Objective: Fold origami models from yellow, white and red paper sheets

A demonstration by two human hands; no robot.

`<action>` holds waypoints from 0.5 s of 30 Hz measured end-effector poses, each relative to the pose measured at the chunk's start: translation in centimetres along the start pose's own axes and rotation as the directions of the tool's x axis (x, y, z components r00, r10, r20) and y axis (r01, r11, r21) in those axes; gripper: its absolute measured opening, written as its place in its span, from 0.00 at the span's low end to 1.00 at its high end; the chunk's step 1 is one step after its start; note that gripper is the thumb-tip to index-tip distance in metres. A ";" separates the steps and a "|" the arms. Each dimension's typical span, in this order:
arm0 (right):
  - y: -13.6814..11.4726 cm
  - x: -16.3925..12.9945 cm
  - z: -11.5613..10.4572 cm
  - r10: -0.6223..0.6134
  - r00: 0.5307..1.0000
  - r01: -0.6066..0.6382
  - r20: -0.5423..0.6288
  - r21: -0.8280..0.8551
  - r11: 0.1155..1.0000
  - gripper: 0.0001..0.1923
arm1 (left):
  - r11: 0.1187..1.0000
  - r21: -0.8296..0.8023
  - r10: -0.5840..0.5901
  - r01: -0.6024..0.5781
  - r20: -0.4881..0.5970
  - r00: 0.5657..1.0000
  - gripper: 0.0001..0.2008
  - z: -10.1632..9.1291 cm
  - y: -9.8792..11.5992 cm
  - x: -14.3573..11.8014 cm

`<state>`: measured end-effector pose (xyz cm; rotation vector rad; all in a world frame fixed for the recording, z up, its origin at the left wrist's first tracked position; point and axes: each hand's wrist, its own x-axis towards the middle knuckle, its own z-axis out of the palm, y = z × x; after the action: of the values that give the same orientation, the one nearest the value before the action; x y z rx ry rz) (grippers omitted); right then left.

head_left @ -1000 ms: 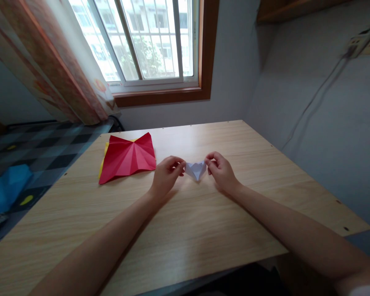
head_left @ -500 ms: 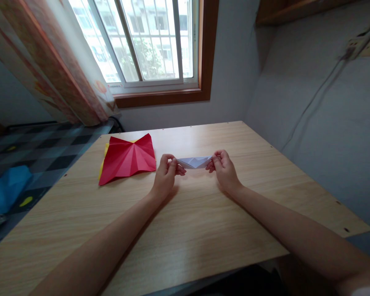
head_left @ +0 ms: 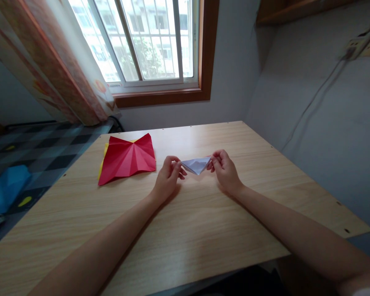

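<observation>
A folded white paper (head_left: 197,164) is held up between my hands, over the middle of the wooden table (head_left: 185,222). It has a wide, flat shape with a point hanging down towards me. My left hand (head_left: 169,174) pinches its left end between thumb and fingers. At the opposite end, my right hand (head_left: 223,168) grips the right corner the same way. To the left of my left hand lies a creased red sheet of paper (head_left: 128,160), with a yellow sheet (head_left: 102,162) showing from under its left edge.
Left of the table is a checked cloth surface (head_left: 49,142) bearing a blue paper (head_left: 6,189). A window (head_left: 151,45) with a curtain (head_left: 58,61) stands behind the table. On the right wall, a cable (head_left: 314,94) runs down from a socket (head_left: 354,45).
The white paper's lower point has swung further down, so more of its face shows. My left hand has moved slightly right, towards my right hand, which stays nearly in place.
</observation>
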<state>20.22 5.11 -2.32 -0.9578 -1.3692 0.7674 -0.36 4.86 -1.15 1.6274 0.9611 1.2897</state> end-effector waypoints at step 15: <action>-1.0 -0.5 -0.1 -0.064 0.995 0.067 0.075 -0.041 0.997 0.08 | 0.992 0.112 -0.066 0.053 0.117 0.991 0.17 0.4 0.6 -0.5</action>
<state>20.15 4.17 -1.62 -0.9214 -1.4797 0.7326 0.01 4.10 -0.82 1.7262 1.0122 1.1024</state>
